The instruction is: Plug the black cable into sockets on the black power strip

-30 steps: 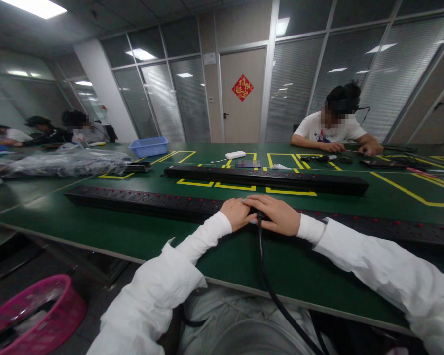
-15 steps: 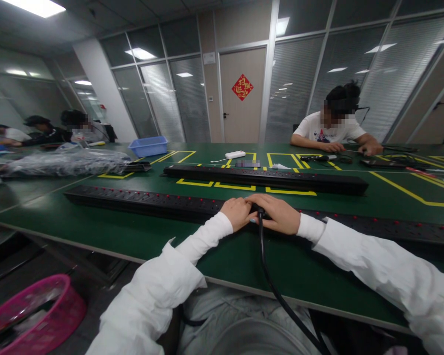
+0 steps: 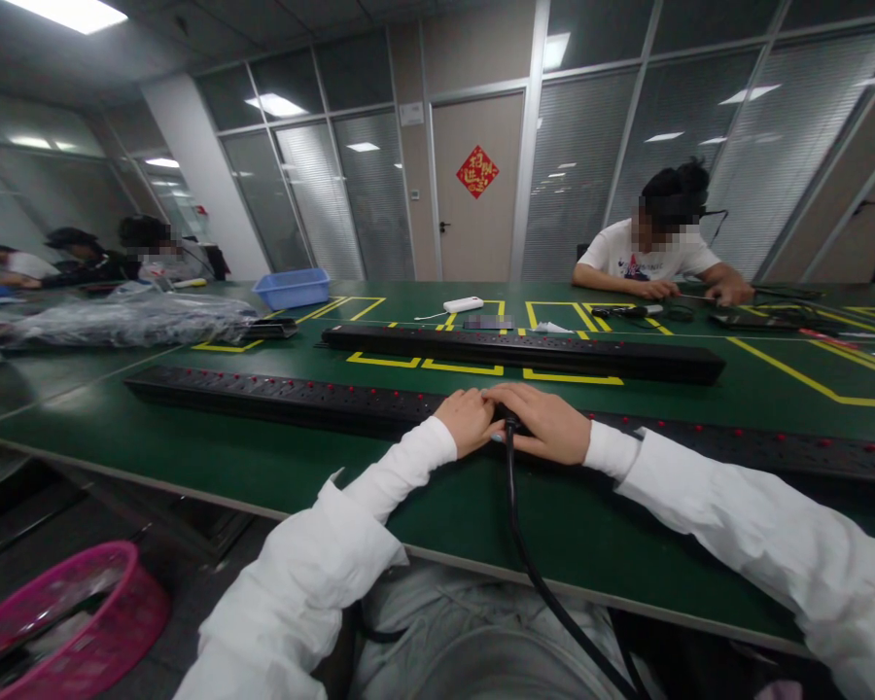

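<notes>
A long black power strip (image 3: pixel 277 395) with a row of red dots lies across the green table (image 3: pixel 233 462) in front of me. My left hand (image 3: pixel 467 421) closes over its front edge near the middle. Right beside it, my right hand (image 3: pixel 546 424) is wrapped over the same strip, and the two hands touch at the fingertips. A thick black power cord (image 3: pixel 514 515) leaves the strip between my thumbs and hangs over the table edge toward my lap. My palms hide the cord's joint with the strip.
Behind lies a second black power strip (image 3: pixel 525 354). Farther back are a white power bank (image 3: pixel 464 304) and a blue basket (image 3: pixel 292 290). Plastic-wrapped items (image 3: pixel 138 319) lie at left. A pink basket (image 3: pixel 80 622) stands below the table. A person (image 3: pixel 656 258) works across the table.
The cord's upper end has shifted very slightly left between my hands. Both hands stay in nearly the same place on the strip.
</notes>
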Tool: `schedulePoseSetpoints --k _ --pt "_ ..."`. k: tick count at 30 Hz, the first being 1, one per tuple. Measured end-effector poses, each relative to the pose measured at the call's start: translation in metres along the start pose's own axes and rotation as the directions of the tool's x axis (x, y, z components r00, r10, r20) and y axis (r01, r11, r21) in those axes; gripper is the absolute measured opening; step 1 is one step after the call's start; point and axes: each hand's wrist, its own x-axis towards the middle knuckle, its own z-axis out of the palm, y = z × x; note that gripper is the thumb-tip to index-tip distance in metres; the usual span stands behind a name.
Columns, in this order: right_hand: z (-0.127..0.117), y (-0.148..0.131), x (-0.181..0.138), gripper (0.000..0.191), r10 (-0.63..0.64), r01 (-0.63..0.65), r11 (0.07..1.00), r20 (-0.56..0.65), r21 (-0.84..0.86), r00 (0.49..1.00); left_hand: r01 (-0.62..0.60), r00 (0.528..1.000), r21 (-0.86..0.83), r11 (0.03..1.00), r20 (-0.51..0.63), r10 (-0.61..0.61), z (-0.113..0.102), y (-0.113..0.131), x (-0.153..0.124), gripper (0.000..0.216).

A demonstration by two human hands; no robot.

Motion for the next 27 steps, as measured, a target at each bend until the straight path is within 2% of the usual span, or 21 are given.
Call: schedulePoseSetpoints --k 8,13,27 --pt "0.001 0.008 -0.002 0.055 0.069 -0.067 0.995 -0.027 0.079 0.997 -0.015 1.000 -0.041 0.999 -0.010 0.014 0.001 -0.001 -0.001 0.044" --pt "0.002 0.010 -0.002 0.054 0.132 -0.129 0.985 -0.014 0.110 0.991 -0.007 1.000 -0.041 0.999 -0.001 0.007 0.000 -0.001 -0.001 0.045" --pt "0.002 0.009 0.000 0.041 0.177 -0.176 0.980 -0.004 0.095 0.984 0.014 1.000 -0.053 0.998 -0.008 -0.014 -0.002 0.001 -0.001 0.040"
